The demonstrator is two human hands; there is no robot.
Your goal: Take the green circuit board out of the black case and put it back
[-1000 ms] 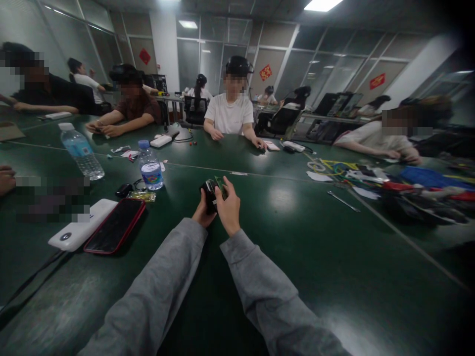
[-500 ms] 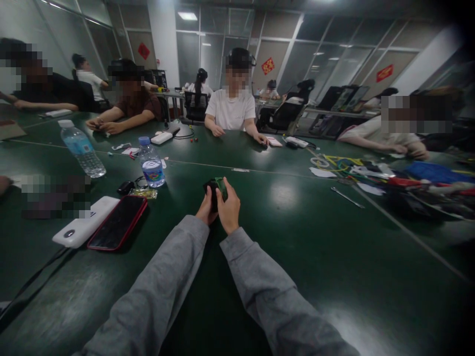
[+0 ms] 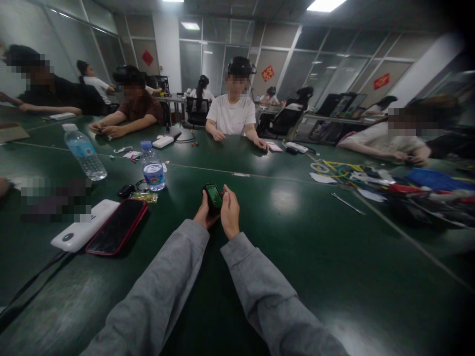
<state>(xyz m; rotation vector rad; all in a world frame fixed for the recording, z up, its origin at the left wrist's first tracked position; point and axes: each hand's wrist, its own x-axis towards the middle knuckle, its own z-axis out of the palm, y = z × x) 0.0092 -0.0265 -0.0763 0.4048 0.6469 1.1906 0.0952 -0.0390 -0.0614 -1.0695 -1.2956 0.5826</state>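
Sitting between the two hands in the head view, a small black case [image 3: 214,209] was held over the green tabletop [image 3: 334,257], its green face, apparently a circuit board [image 3: 213,194], turned upward. Cradling it from the left and below was the left hand [image 3: 204,213], fingers wrapped about its lower part and thumb laid along its left side. The right hand [image 3: 230,212] stood just beside the opposite long edge, fingers bunched and pointing up; whether they touched the case or stopped slightly short of it could not be told, and nothing else showed in them. The case's long axis ran from far left to near right, only a little aslant, so that the circuit board lay directly to the left of the right fingers, with its far end ahead of and left of them. Of the two, the left hand was nearer, since it bore the case. Well off to the left, a red-edged phone [image 3: 117,227] lay alongside a white power bank [image 3: 85,225], a blue-capped water bottle [image 3: 153,168] standing upright beyond them; to the right, a metal wrench [image 3: 348,203] lay well apart from both hands.
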